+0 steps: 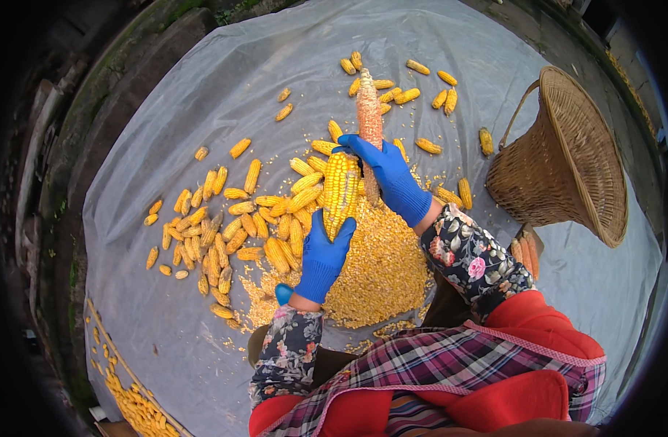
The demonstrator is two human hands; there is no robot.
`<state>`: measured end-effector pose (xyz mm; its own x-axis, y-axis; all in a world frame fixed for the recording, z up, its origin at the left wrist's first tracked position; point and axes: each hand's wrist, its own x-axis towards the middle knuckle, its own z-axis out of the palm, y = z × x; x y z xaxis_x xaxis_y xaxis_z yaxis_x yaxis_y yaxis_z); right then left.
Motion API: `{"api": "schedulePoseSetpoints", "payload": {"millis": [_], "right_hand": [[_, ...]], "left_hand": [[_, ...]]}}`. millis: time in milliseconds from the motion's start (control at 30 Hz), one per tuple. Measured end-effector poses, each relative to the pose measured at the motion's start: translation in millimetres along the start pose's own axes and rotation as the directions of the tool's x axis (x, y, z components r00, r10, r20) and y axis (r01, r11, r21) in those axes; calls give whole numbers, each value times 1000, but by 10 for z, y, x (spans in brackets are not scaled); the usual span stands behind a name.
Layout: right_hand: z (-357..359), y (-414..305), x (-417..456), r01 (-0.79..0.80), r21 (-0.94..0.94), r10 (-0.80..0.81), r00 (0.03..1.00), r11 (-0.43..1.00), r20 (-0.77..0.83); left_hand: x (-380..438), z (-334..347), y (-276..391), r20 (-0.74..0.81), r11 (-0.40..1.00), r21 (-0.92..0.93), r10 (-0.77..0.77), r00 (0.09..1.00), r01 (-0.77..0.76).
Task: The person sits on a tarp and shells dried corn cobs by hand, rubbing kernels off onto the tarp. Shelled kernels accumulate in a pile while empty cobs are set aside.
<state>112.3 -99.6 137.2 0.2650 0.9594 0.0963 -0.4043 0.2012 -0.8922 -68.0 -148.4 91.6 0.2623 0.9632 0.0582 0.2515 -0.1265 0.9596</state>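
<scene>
My left hand (326, 257), in a blue glove, grips the lower end of a yellow corn ear (342, 188), which has a pale strip where kernels are gone. In my blue-gloved right hand (391, 172) is a bare reddish corn cob (370, 112), its tip pointing away from me and its lower end beside the ear. The two touch or nearly touch; my right fingers partly hide where they meet. Below both hands lies a heap of loose kernels (380, 273), with many corn ears (298, 199) piled to its left.
A wicker basket (547, 158) lies tipped at the right, with several bare cobs (526, 252) nearby. Plastic sheeting (192, 125) covers the ground. Scattered ears (407, 96) lie farther off. At the lower left, more corn (134, 404) lies beside a long thin pole (115, 347).
</scene>
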Motion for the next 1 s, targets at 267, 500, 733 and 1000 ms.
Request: {"api": "schedulePoseSetpoints", "payload": {"millis": [267,500,733,1000], "right_hand": [[7,133,119,155,-42,-161,954,987,-252],[86,110,10,7,-72,-10,999,997,-47],[55,177,156,145,-122,-167,967,982,-193],[88,156,72,42,-189,-52,997,981,-50]], "left_hand": [[-94,115,-187,334,751,-552,-200,921,363],[-10,96,-74,-49,996,-42,79,996,-81],[-91,189,-324,133,874,-424,-199,971,237],[6,114,-119,43,967,-200,-154,987,159]]}}
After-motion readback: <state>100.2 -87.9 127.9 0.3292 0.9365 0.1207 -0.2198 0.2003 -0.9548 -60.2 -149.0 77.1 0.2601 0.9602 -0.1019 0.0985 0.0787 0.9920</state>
